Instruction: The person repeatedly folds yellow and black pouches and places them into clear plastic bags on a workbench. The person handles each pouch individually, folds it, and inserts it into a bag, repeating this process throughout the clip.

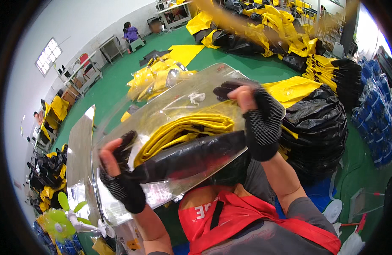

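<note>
A folded yellow and black plastic sheet (191, 129) lies inside a clear plastic bag (162, 112), held over a shiny table. My left hand (121, 178), in a black fingerless-tipped glove with white grip dots, is closed on the bag's left end. My right hand (262, 119), gloved the same way, is closed on its right end, thumb bare. Motion blurs the bag and the fingers somewhat. A crumpled white scrap (197, 98) rests on the table beyond the bag.
The shiny table (221, 72) has another panel (81, 140) at its left. Packed yellow bundles (155, 80) lie on the green floor ahead. A large black and yellow pile (313, 127) stands at right, blue bundles (374, 114) beyond. A green fan (62, 219) is at lower left.
</note>
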A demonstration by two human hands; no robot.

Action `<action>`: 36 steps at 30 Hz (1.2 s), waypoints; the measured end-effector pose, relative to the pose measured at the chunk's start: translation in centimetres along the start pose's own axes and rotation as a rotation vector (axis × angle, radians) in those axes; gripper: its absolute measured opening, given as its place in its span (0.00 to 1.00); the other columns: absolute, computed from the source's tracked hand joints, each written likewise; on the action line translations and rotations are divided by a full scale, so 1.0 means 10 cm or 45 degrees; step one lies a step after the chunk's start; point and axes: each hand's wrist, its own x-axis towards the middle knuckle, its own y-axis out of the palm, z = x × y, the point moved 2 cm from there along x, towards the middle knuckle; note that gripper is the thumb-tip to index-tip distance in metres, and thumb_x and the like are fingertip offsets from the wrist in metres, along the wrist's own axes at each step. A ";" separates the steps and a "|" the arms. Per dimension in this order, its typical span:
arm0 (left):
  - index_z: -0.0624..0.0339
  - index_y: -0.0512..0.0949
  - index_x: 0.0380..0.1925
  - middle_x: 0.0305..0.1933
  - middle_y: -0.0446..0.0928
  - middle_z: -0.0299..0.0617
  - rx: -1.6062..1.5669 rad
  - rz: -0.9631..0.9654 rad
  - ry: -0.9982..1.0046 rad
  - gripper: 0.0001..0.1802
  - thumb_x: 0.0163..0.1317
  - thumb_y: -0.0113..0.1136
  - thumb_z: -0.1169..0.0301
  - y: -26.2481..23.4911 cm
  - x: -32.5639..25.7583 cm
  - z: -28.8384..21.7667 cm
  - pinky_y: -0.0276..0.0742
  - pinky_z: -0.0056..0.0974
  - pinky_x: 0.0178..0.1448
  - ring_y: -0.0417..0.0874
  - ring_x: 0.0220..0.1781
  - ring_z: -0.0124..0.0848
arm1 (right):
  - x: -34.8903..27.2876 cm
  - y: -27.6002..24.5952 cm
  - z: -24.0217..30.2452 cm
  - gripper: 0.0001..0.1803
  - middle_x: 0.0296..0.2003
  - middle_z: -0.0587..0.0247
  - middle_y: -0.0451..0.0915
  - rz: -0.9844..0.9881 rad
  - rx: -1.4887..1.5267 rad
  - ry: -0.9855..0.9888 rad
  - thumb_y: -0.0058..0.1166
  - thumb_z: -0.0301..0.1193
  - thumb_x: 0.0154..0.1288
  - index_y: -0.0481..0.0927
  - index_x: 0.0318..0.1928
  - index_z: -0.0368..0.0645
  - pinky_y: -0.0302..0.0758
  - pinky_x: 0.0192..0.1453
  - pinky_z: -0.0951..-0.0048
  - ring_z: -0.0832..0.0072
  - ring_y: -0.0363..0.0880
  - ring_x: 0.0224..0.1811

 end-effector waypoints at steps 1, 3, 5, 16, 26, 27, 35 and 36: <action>0.67 0.74 0.40 0.38 0.80 0.51 0.006 0.054 -0.056 0.24 0.73 0.40 0.54 -0.08 -0.04 -0.18 0.77 0.39 0.49 0.83 0.40 0.38 | -0.01 -0.03 0.08 0.13 0.32 0.68 0.76 -0.036 0.093 0.009 0.49 0.35 0.72 0.77 0.33 0.38 0.68 0.42 0.79 0.81 0.70 0.32; 0.65 0.74 0.34 0.29 0.80 0.50 0.123 0.177 -0.087 0.25 0.72 0.42 0.51 -0.33 -0.11 -0.43 0.79 0.36 0.39 0.84 0.30 0.36 | -0.10 -0.08 0.24 0.11 0.33 0.67 0.74 -0.076 0.227 0.099 0.49 0.33 0.71 0.75 0.36 0.38 0.69 0.41 0.78 0.80 0.71 0.33; 0.64 0.73 0.33 0.26 0.79 0.45 0.073 0.120 -0.244 0.21 0.70 0.46 0.55 -0.42 -0.16 -0.37 0.79 0.35 0.36 0.83 0.26 0.35 | -0.18 -0.05 0.27 0.11 0.32 0.66 0.74 -0.064 0.291 0.216 0.49 0.34 0.71 0.74 0.36 0.38 0.70 0.39 0.78 0.80 0.72 0.33; 0.69 0.74 0.51 0.47 0.79 0.57 -0.546 0.313 -1.089 0.21 0.66 0.51 0.62 -0.65 -0.01 2.71 0.82 0.46 0.46 0.84 0.45 0.46 | -0.67 0.81 -2.46 0.15 0.37 0.52 0.82 0.181 -0.621 0.296 0.48 0.38 0.68 0.80 0.37 0.39 0.75 0.39 0.60 0.57 0.79 0.33; 0.68 0.74 0.53 0.45 0.80 0.44 -0.511 0.525 -1.110 0.24 0.72 0.45 0.57 -0.47 0.10 2.25 0.76 0.36 0.54 0.81 0.46 0.31 | -0.69 2.22 -1.70 0.08 0.32 0.59 0.77 1.374 -0.696 -0.786 0.51 0.34 0.60 0.80 0.34 0.47 0.76 0.35 0.60 0.60 0.78 0.36; 0.68 0.74 0.53 0.45 0.80 0.44 -0.516 0.604 -1.071 0.23 0.72 0.46 0.58 -0.54 0.08 2.30 0.76 0.36 0.54 0.81 0.46 0.31 | -0.68 2.25 -1.71 0.08 0.31 0.59 0.77 1.413 -0.689 -0.841 0.50 0.34 0.60 0.80 0.35 0.46 0.77 0.34 0.60 0.60 0.78 0.36; 0.71 0.73 0.52 0.48 0.79 0.48 -0.535 0.602 -1.101 0.20 0.71 0.47 0.64 -0.44 0.13 2.16 0.78 0.40 0.53 0.84 0.45 0.37 | -0.51 2.13 -1.91 0.11 0.30 0.53 0.81 1.173 -0.513 -0.176 0.56 0.38 0.60 0.79 0.36 0.44 0.77 0.34 0.64 0.55 0.80 0.29; 0.71 0.73 0.52 0.48 0.79 0.48 -0.540 0.631 -1.131 0.20 0.71 0.47 0.64 -0.38 0.13 2.14 0.78 0.40 0.53 0.84 0.45 0.37 | -0.40 1.97 -2.28 0.12 0.28 0.55 0.82 0.935 -0.382 -0.092 0.56 0.39 0.62 0.78 0.35 0.43 0.77 0.34 0.66 0.59 0.81 0.28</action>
